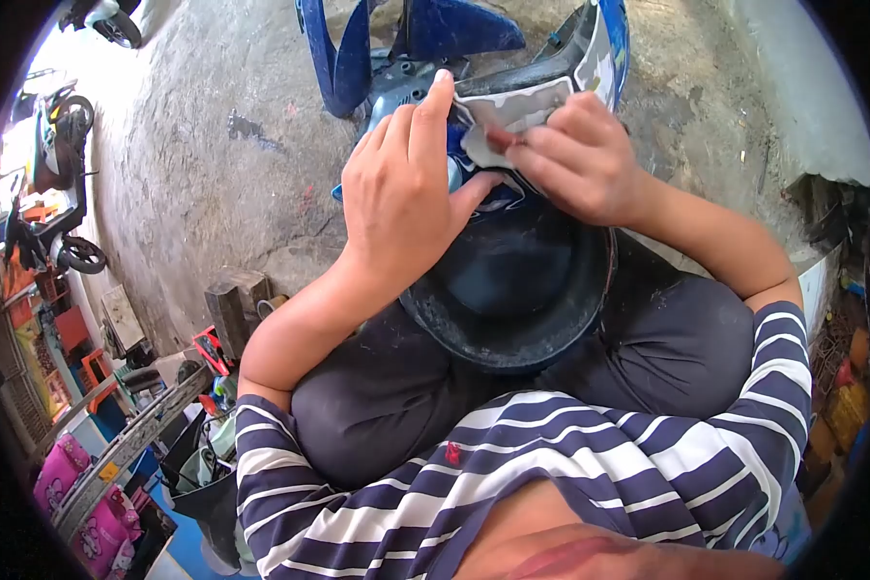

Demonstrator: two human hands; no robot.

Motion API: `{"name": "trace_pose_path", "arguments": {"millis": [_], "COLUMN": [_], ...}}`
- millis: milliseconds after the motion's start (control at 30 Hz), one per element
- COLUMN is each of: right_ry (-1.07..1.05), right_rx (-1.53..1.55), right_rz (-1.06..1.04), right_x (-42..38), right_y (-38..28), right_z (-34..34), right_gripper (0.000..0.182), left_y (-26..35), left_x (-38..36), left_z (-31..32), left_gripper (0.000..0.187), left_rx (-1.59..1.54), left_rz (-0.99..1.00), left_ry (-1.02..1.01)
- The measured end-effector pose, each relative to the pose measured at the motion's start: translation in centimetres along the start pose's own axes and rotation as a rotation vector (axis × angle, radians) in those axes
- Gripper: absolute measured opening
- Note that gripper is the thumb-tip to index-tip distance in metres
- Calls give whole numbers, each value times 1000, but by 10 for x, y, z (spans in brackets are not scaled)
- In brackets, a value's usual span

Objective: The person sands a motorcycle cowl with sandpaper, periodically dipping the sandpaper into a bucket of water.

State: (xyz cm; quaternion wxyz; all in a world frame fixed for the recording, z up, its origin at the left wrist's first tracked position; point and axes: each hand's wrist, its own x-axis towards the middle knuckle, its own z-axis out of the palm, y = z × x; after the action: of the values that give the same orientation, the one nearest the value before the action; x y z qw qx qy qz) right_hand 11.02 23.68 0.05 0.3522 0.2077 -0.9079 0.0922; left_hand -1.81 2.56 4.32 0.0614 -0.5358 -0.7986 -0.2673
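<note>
A blue plastic motorbike body panel with a grey-and-white patterned edge (527, 111) lies in front of me. My left hand (396, 179) rests over its near end, fingers stretched and thumb set apart on the blue surface. Close by on the right, my right hand (580, 159) is closed in a pinch beside the patterned edge. A small reddish-brown thing (501, 140) shows at its fingertips, too blurred to name. Between my legs sits a rounded, dusty black part (512, 290), below both hands.
More blue panels (459, 29) lie on the worn concrete floor (232, 164) ahead. A wooden block (237, 304) stands at my left, near a cluttered rack (130, 454). Parked motorbikes (63, 184) are at the far left; a pale wall (807, 87) rises at right.
</note>
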Motion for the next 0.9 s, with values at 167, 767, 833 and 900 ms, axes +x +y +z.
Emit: {"name": "trace_pose_path", "arguments": {"millis": [167, 767, 833, 900], "right_ry": [67, 42, 61, 37], "right_rx": [-48, 3, -69, -65], "right_rz": [139, 74, 107, 129], "right_x": [5, -1, 7, 6], "right_y": [13, 0, 17, 9], "right_z": [-1, 8, 3, 1], "right_gripper": [26, 26, 28, 32], "left_y": [5, 1, 3, 4], "left_x": [-1, -1, -1, -4], "left_z": [0, 2, 1, 1], "left_gripper": [98, 101, 102, 101], "left_rx": [12, 13, 33, 20], "left_rz": [-12, -18, -32, -56], "left_ry": [-21, -5, -26, -44]}}
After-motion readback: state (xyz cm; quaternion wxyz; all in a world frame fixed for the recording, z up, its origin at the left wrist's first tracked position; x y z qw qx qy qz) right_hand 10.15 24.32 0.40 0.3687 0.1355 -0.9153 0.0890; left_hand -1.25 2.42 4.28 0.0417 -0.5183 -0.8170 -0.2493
